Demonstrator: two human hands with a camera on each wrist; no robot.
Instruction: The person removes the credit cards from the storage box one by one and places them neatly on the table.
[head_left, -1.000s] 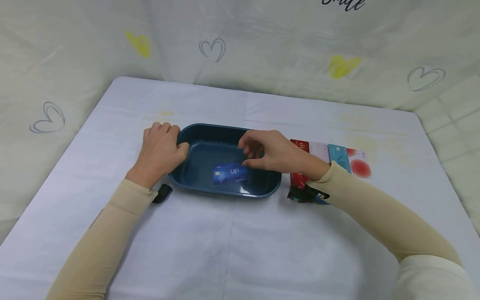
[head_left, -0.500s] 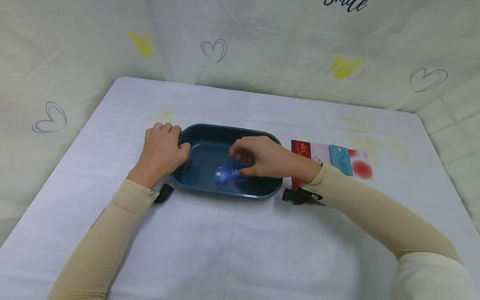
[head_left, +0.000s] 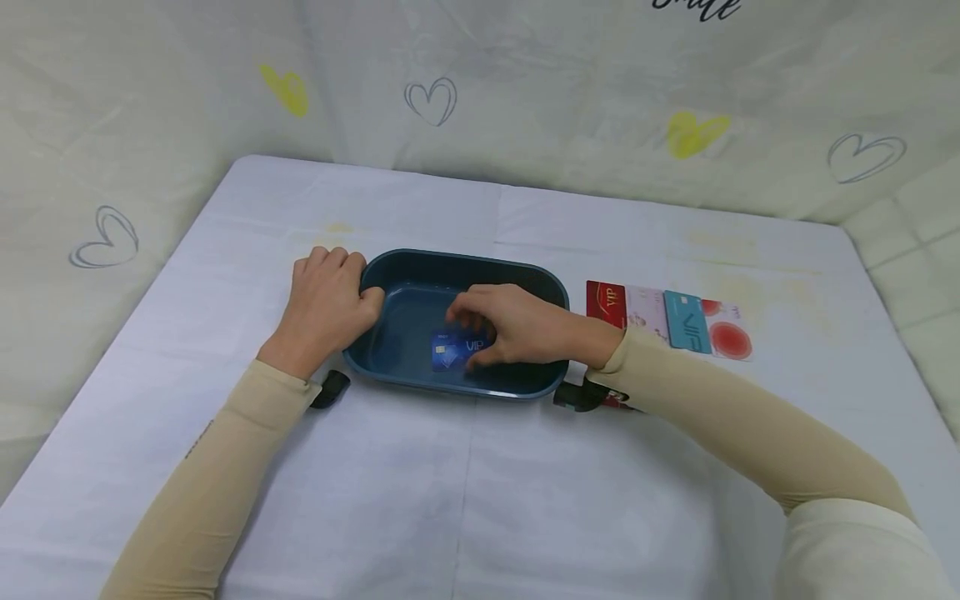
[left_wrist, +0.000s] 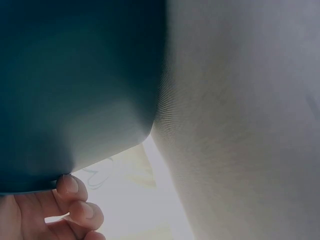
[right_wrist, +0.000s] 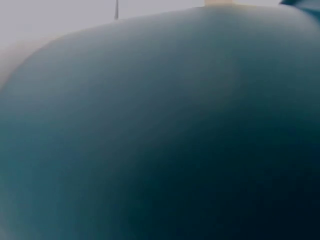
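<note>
My left hand [head_left: 324, 312] grips the left end of a dark blue oval plastic basin [head_left: 427, 387]. In the left wrist view, its fingertips [left_wrist: 72, 185] bend under the rim outside the basin wall [left_wrist: 95, 90]. A blue VIP card [head_left: 447, 352] lies flat on the basin's floor. My right hand [head_left: 517, 325] is inside the basin over the card's right part, fingers bent and thumb apart from them, with nothing seen between. Whether the thumb touches the card, I cannot tell. The right wrist view holds only the blurred basin wall [right_wrist: 150, 100].
Right of the basin, several cards lie in a row on the white tablecloth: a red card [head_left: 606, 302], a pale pink card [head_left: 647, 308], a teal VIP card [head_left: 687, 321] and a card with red circles [head_left: 727, 333]. My right forearm partly covers more of them.
My right hand has moved left and slightly down within the basin, over the card, uncovering more of the row of cards. My left hand keeps its grip on the basin.
</note>
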